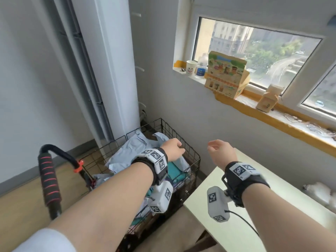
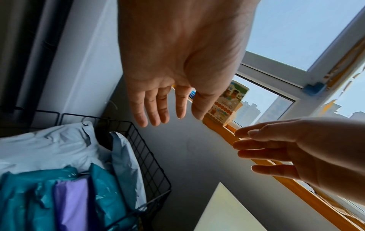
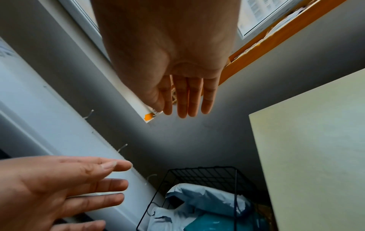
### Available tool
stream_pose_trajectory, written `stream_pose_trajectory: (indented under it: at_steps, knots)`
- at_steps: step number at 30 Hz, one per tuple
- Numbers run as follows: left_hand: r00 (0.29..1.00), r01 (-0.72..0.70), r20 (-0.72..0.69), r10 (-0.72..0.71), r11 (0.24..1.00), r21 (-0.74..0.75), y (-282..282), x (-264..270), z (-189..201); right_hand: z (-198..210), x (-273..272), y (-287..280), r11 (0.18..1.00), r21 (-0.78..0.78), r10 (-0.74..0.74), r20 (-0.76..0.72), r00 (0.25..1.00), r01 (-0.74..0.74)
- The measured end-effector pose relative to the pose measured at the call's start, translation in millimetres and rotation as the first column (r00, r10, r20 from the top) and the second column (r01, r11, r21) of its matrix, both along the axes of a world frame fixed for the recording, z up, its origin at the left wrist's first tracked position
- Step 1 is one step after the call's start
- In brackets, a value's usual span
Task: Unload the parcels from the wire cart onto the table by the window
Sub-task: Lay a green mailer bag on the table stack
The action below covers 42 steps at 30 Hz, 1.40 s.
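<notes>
Crumpled pale-blue, teal and purple parcels (image 2: 59, 179) fill the wire cart (image 1: 189, 148).

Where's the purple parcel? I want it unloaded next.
In the left wrist view, the purple plastic parcel sits in the black wire cart, lower left, between teal parcels.

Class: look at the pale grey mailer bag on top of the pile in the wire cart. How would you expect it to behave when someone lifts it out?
The pale grey mailer bag looks creased and crumpled, so it is probably floppy and would sag when lifted. Its glossy plastic skin may be slippery. It lies loosely on the teal parcels in the wire cart, so it likely comes out easily.
</notes>
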State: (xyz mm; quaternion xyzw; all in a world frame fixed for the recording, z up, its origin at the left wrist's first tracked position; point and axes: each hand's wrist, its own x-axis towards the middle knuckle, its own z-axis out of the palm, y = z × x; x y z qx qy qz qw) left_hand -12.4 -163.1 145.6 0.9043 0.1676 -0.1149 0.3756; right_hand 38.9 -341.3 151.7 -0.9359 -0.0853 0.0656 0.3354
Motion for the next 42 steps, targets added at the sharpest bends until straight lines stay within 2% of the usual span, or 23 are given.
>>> stream_pose_trajectory:
  at_steps: [8,15,19,26,34,42]
  knots:
    - [0.995,-0.103,-0.012,0.103,0.994,0.046,103,-37,-11,-15,-19,96,0.997,-0.002,0.076,-0.03,0.997,-0.076]
    - [0.977,-0.212,0.001,0.212,0.975,0.065,169,-55,-36,-36,-33,147,0.995,-0.021,0.097,-0.082,0.992,-0.099]
    - [0.972,-0.233,0.029,0.231,0.97,0.065,180,-58,-48,-46,-34,158,0.992,-0.062,0.106,-0.101,0.989,-0.113]
    - [0.968,-0.246,-0.041,0.247,0.969,0.034,187,-44,-81,-74,-22,180,0.983,-0.088,0.141,-0.176,0.974,-0.158]
    - [0.954,-0.288,-0.086,0.286,0.957,-0.013,211,-12,-112,-108,21,200,0.979,-0.122,0.128,-0.256,0.958,-0.163]
    - [0.929,-0.338,-0.181,0.323,0.939,-0.056,225,25,-165,-156,61,209,0.976,-0.149,0.097,-0.363,0.927,-0.161]
